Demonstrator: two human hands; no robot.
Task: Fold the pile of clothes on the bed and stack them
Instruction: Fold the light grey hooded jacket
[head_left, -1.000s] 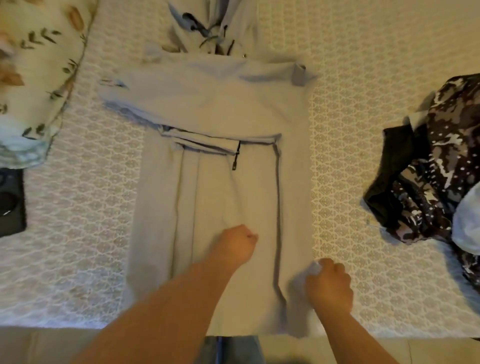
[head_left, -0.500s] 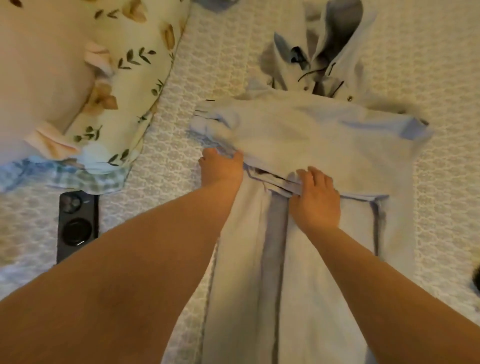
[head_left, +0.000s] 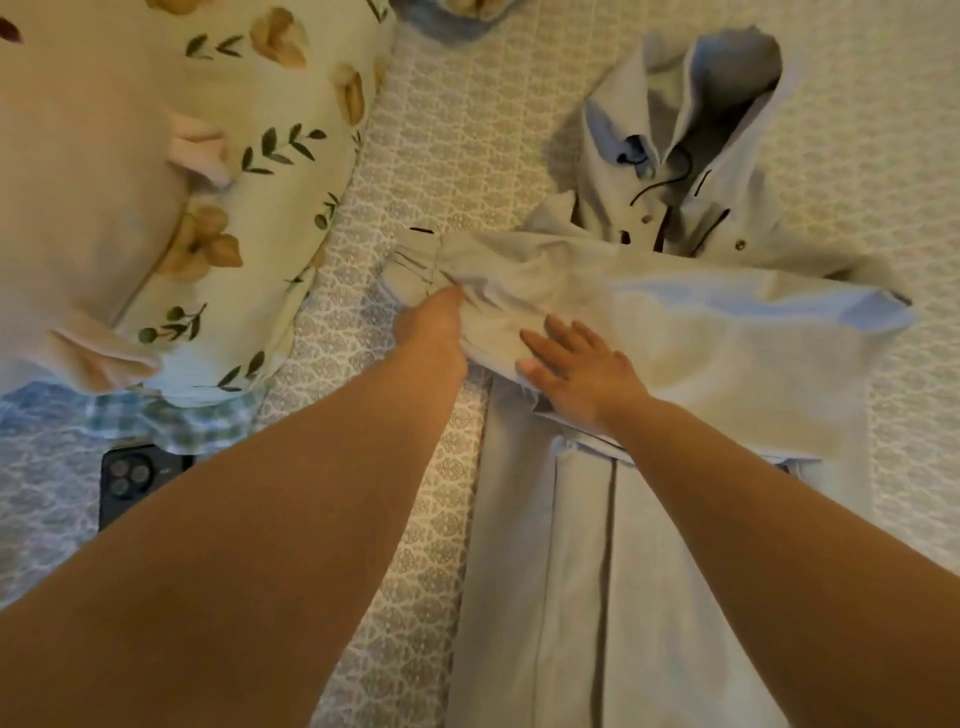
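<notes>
Two bare forearms in view, no sleeves, no watch or bracelet; left hand (head_left: 434, 332) and right hand (head_left: 582, 366) ungloved, no rings visible on the fingers (head_left: 563, 332) that show.

Patterned bedspread (head_left: 431, 171), floral pillow (head_left: 291, 171) at left, dark phone (head_left: 136, 480) beside it, warm light

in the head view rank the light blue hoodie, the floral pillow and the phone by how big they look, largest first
1. light blue hoodie
2. floral pillow, partly cut off by the frame edge, so its full extent is unsure
3. phone, partly hidden under bedding
</notes>
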